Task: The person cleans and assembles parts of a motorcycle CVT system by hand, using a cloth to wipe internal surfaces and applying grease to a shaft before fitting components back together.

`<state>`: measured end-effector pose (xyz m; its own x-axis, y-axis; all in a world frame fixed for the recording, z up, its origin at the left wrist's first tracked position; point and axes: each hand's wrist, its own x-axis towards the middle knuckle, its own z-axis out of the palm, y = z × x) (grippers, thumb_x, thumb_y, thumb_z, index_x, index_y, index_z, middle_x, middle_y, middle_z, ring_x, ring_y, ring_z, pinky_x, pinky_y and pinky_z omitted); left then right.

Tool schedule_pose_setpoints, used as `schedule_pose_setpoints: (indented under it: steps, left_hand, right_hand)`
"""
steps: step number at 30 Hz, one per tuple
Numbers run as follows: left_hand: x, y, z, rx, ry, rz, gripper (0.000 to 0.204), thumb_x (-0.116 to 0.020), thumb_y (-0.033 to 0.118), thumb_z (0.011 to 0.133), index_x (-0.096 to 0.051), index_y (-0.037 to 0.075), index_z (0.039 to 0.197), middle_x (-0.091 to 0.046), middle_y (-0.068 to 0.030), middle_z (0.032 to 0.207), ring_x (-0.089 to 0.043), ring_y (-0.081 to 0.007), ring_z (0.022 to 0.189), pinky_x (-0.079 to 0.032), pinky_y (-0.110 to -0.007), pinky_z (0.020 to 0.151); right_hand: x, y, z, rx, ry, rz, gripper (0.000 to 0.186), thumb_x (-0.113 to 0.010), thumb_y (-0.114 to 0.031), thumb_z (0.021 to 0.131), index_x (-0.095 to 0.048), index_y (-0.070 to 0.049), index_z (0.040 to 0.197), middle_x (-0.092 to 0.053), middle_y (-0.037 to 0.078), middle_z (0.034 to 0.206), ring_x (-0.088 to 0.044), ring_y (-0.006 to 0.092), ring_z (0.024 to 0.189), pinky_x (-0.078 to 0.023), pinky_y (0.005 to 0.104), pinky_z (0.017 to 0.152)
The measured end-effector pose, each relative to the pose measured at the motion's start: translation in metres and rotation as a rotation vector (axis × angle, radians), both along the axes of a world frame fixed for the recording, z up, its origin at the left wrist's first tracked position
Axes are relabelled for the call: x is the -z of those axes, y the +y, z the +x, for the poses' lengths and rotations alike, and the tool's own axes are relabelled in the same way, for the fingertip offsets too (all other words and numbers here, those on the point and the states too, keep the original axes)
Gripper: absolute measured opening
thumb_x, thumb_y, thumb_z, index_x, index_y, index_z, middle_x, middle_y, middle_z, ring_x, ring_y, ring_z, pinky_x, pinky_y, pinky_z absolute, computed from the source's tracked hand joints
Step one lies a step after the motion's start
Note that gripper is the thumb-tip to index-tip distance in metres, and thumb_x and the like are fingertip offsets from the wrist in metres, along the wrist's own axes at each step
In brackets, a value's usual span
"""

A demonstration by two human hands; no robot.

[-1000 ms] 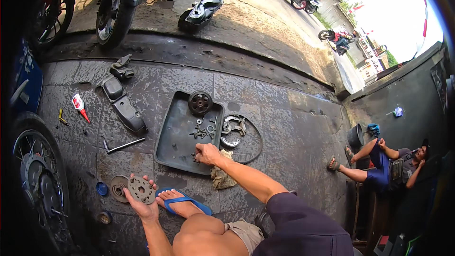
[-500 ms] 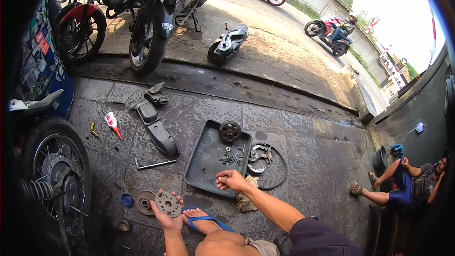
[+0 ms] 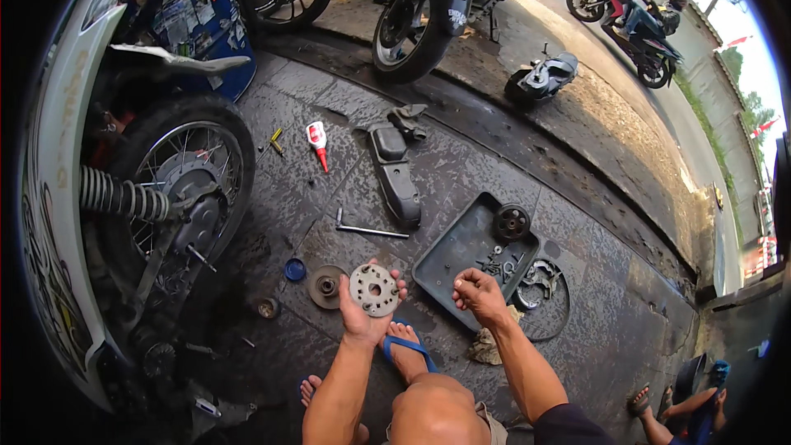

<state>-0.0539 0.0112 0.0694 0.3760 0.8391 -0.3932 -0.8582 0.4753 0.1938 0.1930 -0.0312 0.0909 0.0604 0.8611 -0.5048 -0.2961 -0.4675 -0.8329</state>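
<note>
My left hand (image 3: 362, 318) holds a round metal plate with holes (image 3: 387, 300) by its edge, its flat face turned up. Just left of that plate, a round metal disc with a raised hub (image 3: 316, 295) lies on the floor. My right hand (image 3: 484, 297) is held over the near edge of a dark rectangular tray (image 3: 446, 245). Its fingertips are pinched together, and whatever they may hold is too small to make out. In the tray are a black slotted drum (image 3: 512, 222) and several bolts and small metal parts (image 3: 496, 265).
Right of the tray lie curved shoes (image 3: 540, 284), a belt (image 3: 568, 313) and a rag (image 3: 486, 348). A T-shaped wrench (image 3: 372, 231), a dark cover (image 3: 397, 185), a red-and-white bottle (image 3: 317, 145) and a blue cap (image 3: 295, 269) are farther left. A motorcycle's rear wheel (image 3: 235, 136) stands at left; someone sits far right.
The view has swung left, so the scene sits farther right in the picture. My left hand has carried the plate clear of the hubbed disc. My right hand stays pinched near the tray's edge.
</note>
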Motion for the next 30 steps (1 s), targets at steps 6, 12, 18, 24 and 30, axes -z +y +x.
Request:
schedule_pose_setpoints:
  steps: [6,12,18,24,30]
  left_hand:
    - [-0.013,0.017,0.003,-0.010,-0.161,0.045,0.070,-0.032,0.066,0.099,-0.049,0.011,0.139,-0.059,-0.0255,0.126,-0.061,-0.0412,0.110,-0.052,-0.052,0.096]
    - [-0.013,0.012,-0.002,-0.037,-0.217,0.002,0.071,-0.032,0.066,0.099,-0.049,0.011,0.139,-0.057,-0.0259,0.128,-0.060,-0.0420,0.112,-0.051,-0.053,0.098]
    - [-0.014,0.008,0.003,-0.049,-0.193,0.004,0.071,-0.034,0.066,0.098,-0.049,0.011,0.140,-0.057,-0.0246,0.129,-0.058,-0.0409,0.118,-0.049,-0.053,0.102]
    - [-0.018,0.007,0.011,-0.096,-0.197,0.049,0.071,-0.037,0.065,0.098,-0.048,0.010,0.141,-0.056,-0.0239,0.131,-0.057,-0.0400,0.120,-0.049,-0.052,0.103]
    - [-0.021,0.005,0.011,-0.100,-0.163,0.088,0.071,-0.048,0.060,0.092,-0.046,0.010,0.142,-0.055,-0.0243,0.133,-0.055,-0.0419,0.123,-0.049,-0.052,0.104]
  right_hand:
    - [-0.026,0.010,-0.024,-0.045,-0.093,-0.022,0.022,-0.064,-0.020,0.099,-0.064,0.001,0.104,-0.064,0.005,0.073,-0.060,0.0106,0.060,-0.047,0.0218,0.056]
    - [-0.039,0.005,-0.055,-0.127,-0.268,0.003,0.030,-0.071,-0.023,0.094,-0.071,0.005,0.105,-0.063,0.002,0.076,-0.056,0.0081,0.065,-0.045,0.0235,0.060]
    - [-0.046,0.004,-0.075,-0.106,-0.170,0.068,0.024,-0.070,-0.009,0.093,-0.071,0.004,0.113,-0.068,0.004,0.086,-0.061,0.0104,0.075,-0.052,0.0256,0.072]
    - [-0.043,0.003,-0.094,-0.243,-0.302,0.216,0.017,-0.071,-0.003,0.090,-0.071,0.005,0.105,-0.071,0.007,0.099,-0.065,0.0141,0.091,-0.054,0.0285,0.084]
    - [-0.045,0.003,-0.110,-0.256,-0.246,0.180,0.014,-0.068,0.001,0.089,-0.072,0.003,0.103,-0.071,0.008,0.102,-0.064,0.0141,0.098,-0.052,0.0301,0.088]
